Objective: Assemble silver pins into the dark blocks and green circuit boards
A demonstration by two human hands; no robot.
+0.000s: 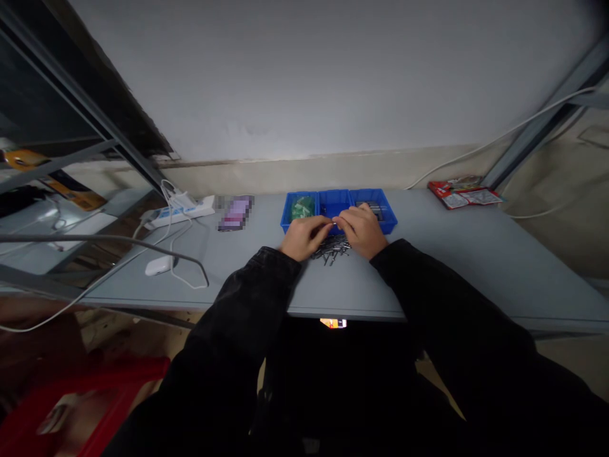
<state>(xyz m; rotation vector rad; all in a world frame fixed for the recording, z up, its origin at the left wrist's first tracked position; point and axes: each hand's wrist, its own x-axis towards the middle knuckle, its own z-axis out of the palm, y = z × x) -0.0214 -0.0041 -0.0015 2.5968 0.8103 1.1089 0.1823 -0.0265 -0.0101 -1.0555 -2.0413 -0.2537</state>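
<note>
My left hand [303, 237] and my right hand [362, 230] meet fingertip to fingertip, both closed in a pinch. Between the fingertips shows a tiny bright bit of a small part, too small to name. Just below my fingers, a heap of thin metal pieces [330, 251] lies on the grey table. Behind my hands stands a blue bin [284, 219] with three compartments. Its left compartment holds a green bag [302, 207], and metal pieces [377, 209] lie in the right one. My right hand partly covers the middle and right compartments.
On the table [238, 273] to the left are a power strip [183, 212], a white earbud case [159, 265], cables and a blurred purple phone-like item [236, 212]. A red packet [464, 194] lies far right. A red stool [109, 381] stands lower left.
</note>
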